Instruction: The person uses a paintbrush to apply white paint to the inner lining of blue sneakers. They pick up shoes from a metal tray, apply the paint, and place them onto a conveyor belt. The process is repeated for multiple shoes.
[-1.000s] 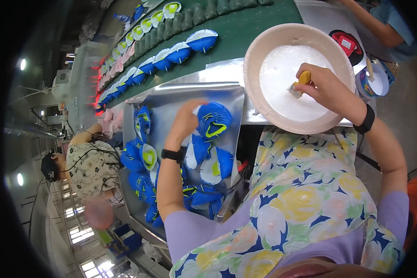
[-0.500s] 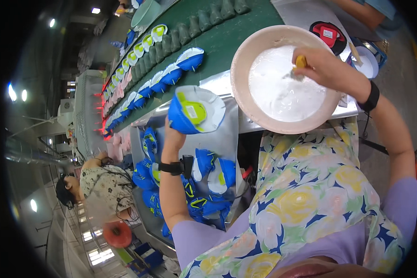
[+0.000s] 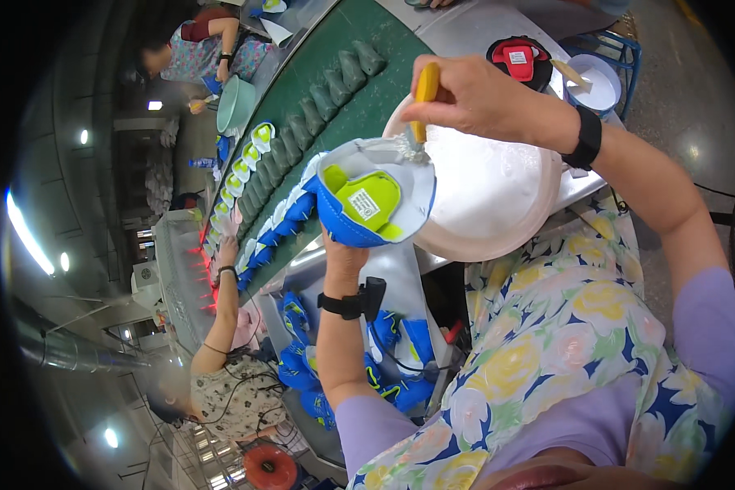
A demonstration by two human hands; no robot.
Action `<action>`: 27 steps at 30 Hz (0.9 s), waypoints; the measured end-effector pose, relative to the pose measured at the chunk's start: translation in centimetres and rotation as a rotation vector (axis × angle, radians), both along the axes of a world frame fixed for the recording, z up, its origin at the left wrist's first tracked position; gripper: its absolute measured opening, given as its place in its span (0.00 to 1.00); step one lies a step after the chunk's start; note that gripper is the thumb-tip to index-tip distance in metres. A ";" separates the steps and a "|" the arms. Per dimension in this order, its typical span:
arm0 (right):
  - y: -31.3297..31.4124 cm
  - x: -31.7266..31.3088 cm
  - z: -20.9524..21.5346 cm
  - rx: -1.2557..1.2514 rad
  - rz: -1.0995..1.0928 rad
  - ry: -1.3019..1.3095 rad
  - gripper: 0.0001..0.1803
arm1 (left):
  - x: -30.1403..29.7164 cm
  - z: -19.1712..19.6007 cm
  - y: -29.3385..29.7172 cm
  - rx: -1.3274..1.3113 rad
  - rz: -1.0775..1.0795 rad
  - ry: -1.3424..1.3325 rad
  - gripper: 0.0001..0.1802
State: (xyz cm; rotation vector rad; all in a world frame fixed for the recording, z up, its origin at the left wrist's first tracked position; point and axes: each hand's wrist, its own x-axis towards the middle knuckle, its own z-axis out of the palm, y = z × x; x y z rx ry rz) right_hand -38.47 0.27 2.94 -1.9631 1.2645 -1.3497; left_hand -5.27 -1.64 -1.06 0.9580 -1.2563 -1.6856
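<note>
My left hand (image 3: 345,255) holds up a blue shoe upper (image 3: 332,214) with a white lining and a lime-green tongue, its open side facing me. In my right hand (image 3: 478,96) is a yellow-handled brush (image 3: 425,86). White paste clings to its bristles, which touch the upper's white lining at the far right edge. Below and to the right of the upper stands a pale pink basin (image 3: 498,250) of white liquid (image 3: 498,184). The upper and my right hand cover part of its rim.
Blue uppers (image 3: 279,219) and dark shoe lasts (image 3: 312,118) line a green conveyor (image 3: 376,98). More uppers (image 3: 298,367) pile in a metal tray at my left. A red-and-black shoe part (image 3: 518,61) and a white bucket (image 3: 594,86) sit at the far right. A co-worker's hand (image 3: 227,249) reaches the conveyor.
The brush has come up out of the basin and moved left onto the upper. My left hand has brought the upper right, toward the basin. The co-worker's arm now reaches to the conveyor.
</note>
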 end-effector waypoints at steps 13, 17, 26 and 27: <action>2.7 2.1 -2.2 0.444 0.009 -0.569 0.19 | -5.0 -2.7 -0.2 -0.955 0.397 -0.299 0.20; 3.1 0.8 -1.8 0.312 0.031 -0.581 0.16 | -2.4 -2.0 -1.2 -0.940 0.374 -0.594 0.20; 3.0 1.4 -1.8 -0.334 0.304 -0.275 0.10 | -2.7 -3.1 1.9 0.686 -0.280 0.462 0.31; 3.1 2.0 -1.6 -0.353 0.383 -0.268 0.11 | -4.0 -3.3 2.8 0.751 -0.152 0.442 0.30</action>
